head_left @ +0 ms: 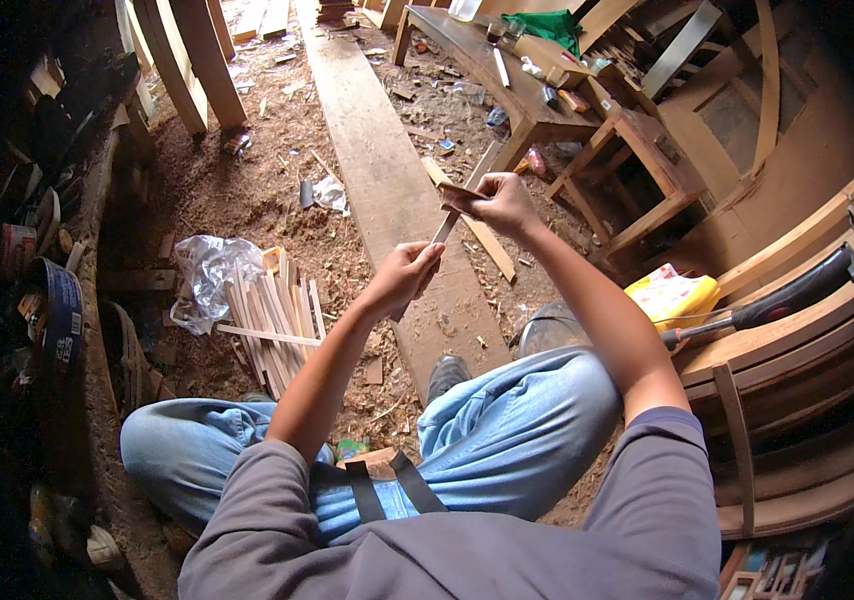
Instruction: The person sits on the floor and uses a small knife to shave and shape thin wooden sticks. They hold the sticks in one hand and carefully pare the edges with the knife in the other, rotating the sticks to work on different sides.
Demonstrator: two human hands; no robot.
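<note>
A thin wooden strip (444, 229) runs slantwise between my hands, its far end pointing up and to the right. My left hand (407, 273) is closed around its nearer part. Farther along, my right hand (503, 207) pinches a folded brown piece of sandpaper (461, 194) against the strip. Part of the strip is hidden behind my fingers and the sandpaper. Below and to the left of my left hand, a pile of similar thin strips (265, 318) lies on the ground, with one pale strip across it.
A long wide plank (372, 135) lies on the sawdust-covered ground ahead. Clear plastic wrap (215, 272) is beside the strip pile. A low wooden table (477, 68) carries clutter at the far right. Nearer right are a yellow package (675, 300), a black-handled tool (792, 300) and curved wooden pieces (797, 365).
</note>
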